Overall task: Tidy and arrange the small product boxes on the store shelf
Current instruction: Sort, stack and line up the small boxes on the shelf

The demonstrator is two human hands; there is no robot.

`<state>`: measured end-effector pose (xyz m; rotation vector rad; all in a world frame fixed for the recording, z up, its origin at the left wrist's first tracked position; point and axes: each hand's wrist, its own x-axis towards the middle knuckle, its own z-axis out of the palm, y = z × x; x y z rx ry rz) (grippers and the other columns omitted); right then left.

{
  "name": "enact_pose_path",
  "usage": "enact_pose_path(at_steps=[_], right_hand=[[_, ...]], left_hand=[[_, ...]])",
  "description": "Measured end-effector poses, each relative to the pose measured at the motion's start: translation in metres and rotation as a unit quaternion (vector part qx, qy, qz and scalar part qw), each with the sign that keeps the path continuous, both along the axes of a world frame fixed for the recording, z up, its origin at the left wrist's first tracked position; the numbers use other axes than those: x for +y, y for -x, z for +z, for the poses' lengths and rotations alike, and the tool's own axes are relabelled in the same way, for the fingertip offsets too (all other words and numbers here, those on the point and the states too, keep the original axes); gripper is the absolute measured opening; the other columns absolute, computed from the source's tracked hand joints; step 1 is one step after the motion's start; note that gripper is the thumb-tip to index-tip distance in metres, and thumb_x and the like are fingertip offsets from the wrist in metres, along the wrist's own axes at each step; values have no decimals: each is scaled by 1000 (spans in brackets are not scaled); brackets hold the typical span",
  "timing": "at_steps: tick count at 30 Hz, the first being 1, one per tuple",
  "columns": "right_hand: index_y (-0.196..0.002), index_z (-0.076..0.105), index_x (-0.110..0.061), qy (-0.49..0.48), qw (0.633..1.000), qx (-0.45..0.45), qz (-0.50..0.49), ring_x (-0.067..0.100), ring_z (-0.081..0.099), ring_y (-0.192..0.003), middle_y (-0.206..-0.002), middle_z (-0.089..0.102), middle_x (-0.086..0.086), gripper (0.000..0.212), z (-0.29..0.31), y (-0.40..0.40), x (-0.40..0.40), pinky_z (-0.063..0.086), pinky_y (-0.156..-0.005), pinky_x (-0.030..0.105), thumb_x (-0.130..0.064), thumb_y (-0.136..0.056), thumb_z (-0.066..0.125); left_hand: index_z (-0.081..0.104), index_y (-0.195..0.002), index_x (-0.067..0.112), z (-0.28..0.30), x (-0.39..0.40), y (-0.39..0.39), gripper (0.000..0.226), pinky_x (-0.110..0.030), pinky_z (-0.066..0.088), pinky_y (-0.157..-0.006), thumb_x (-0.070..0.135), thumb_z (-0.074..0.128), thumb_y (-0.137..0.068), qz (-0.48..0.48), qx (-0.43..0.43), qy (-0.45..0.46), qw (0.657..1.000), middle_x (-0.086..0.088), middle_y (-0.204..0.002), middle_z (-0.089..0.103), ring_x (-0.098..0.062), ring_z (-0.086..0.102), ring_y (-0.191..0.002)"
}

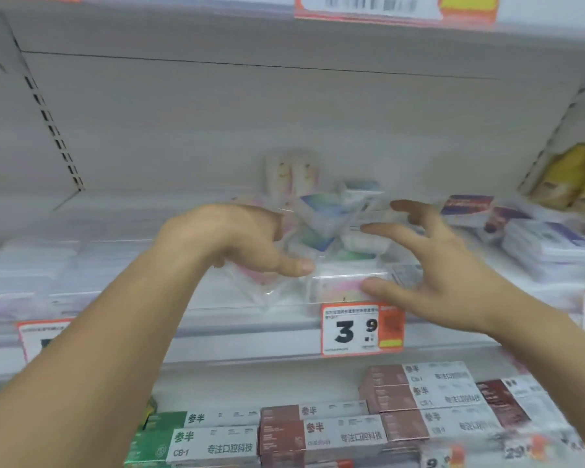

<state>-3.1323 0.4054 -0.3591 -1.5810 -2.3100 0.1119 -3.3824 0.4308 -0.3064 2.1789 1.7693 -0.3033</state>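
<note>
While both hands flank the jumbled small clear boxes (331,231) at frame centre, left hand (237,238) and right hand (433,265) are spread, grasping nothing; next, gather and square them.

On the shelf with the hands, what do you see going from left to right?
Flat clear packs → left hand → jumbled pile of small clear boxes → right hand → dark blue and red boxes → yellow packs.
</note>
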Motion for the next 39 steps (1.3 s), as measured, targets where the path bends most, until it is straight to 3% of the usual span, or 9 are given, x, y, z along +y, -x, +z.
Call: enact_pose_path(at_steps=[3,9,13,18,21,27,30,34,39], right_hand=[[-132,44,-54,-21,1000,4,-15,27,38,-135,-156,20,0,63,-13,-1,7,22,-113,46,-81,-75,39],[-135,52,-42,-69,996,0,-47,36,46,-131,-158,27,9,63,-27,11,40,24,-110,53,-73,-84,28],[-142,47,-37,-70,995,8,-70,32,34,-142,-157,27,15,51,-27,11,57,20,-113,49,-57,-95,47],[-109,68,-16,-162,976,138,-50,33,58,-107,-113,59,10,32,-22,6,52,46,-91,44,-35,-83,70],[-91,66,-19,-97,986,121,-55,21,63,-89,-91,63,-2,29,-9,-11,43,52,-78,35,-46,-82,68],[-133,51,-27,34,998,20,-54,22,56,-115,-125,61,-1,82,-17,-39,33,45,-99,45,-79,-70,52],[-134,49,-26,14,998,58,-31,18,56,-117,-127,61,-4,72,-17,-36,32,45,-99,45,-68,-77,61],[-134,48,-22,-32,992,123,-10,18,58,-113,-126,61,-2,61,-19,-22,33,46,-96,40,-52,-84,66],[-137,45,-19,-40,991,129,4,23,59,-114,-124,62,7,59,-23,-7,41,47,-95,36,-40,-87,66]], left_hand=[[46,-135,28,-4,5,-3,73,-36,46,-98,77,40,-80,7,1,-4,1000,9,-111,53,-21,60,-105],[41,-132,39,-15,13,-3,56,-31,43,-95,64,54,-84,22,6,-4,1000,10,-109,54,-16,53,-101],[45,-122,43,-17,15,-4,54,-31,47,-91,59,68,-76,35,-32,-20,999,17,-92,51,-13,59,-88],[34,-136,47,-17,16,-2,88,-32,47,-94,51,82,-63,35,-62,-17,997,14,-110,50,-10,57,-97],[31,-142,34,-21,15,0,104,-34,48,-95,56,81,-54,33,-49,-52,997,10,-117,46,-14,55,-105],[31,-140,35,-38,8,-5,110,-25,42,-86,50,90,-49,20,-123,-147,981,7,-128,35,-14,48,-109],[29,-128,50,-47,-3,-8,104,-28,43,-79,39,94,-49,10,-205,-180,962,6,-126,44,-14,51,-98],[26,-122,66,-62,-22,-14,91,-11,44,-64,36,88,-61,-18,-250,-227,941,15,-122,46,-5,58,-75],[43,-120,47,-68,-26,-15,56,-26,49,-74,36,76,-76,-1,-346,-282,895,18,-117,53,0,57,-86]])
